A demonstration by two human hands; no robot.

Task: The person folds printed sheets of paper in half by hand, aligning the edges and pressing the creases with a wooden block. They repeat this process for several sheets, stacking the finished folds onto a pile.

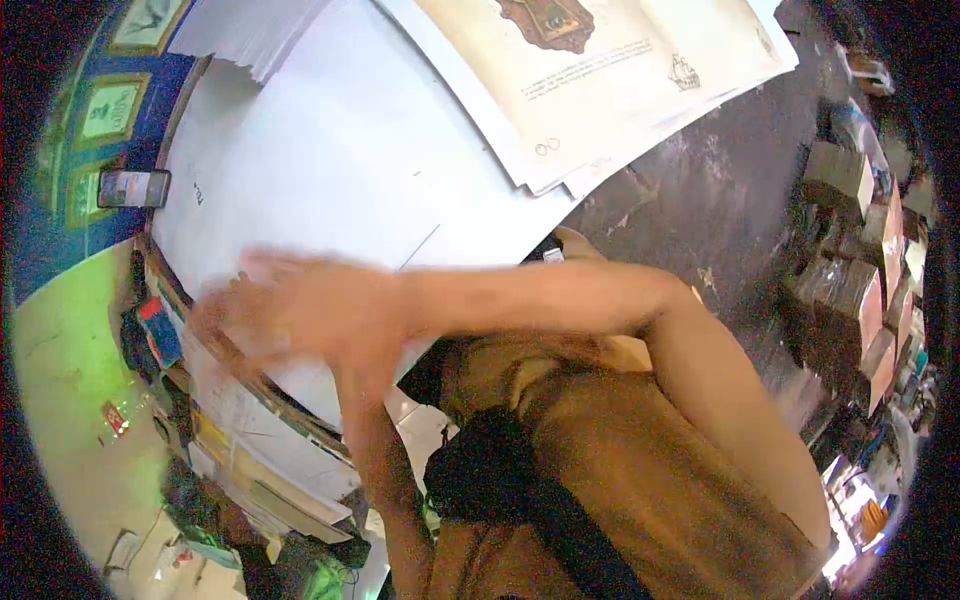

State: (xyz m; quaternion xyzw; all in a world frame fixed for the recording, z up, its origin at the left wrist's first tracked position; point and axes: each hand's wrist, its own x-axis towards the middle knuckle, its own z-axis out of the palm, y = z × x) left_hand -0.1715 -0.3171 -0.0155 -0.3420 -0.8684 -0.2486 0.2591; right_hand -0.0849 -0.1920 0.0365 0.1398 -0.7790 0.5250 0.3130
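My right hand (310, 298) reaches across from the right, over the left edge of the large white sheet (340, 130). My left hand (352, 348) comes up from below and overlaps it at the table's edge. Both are smeared by motion, their fingers run together in the blur, and I cannot tell whether they hold anything. Beyond them, the white sheet bears a short pencil-like line and small handwriting. On its far right part lies a stack of printed parchment-style pages (590, 95), with a picture, text and a small ship drawing.
A phone (133, 188) stands at the table's left edge. A pile of white paper (235, 35) sits at the top left. Wrapped bundles (838, 300) are stacked on the right, beyond the dark floor (690, 220). Below left, papers and folders (270, 460) crowd a shelf.
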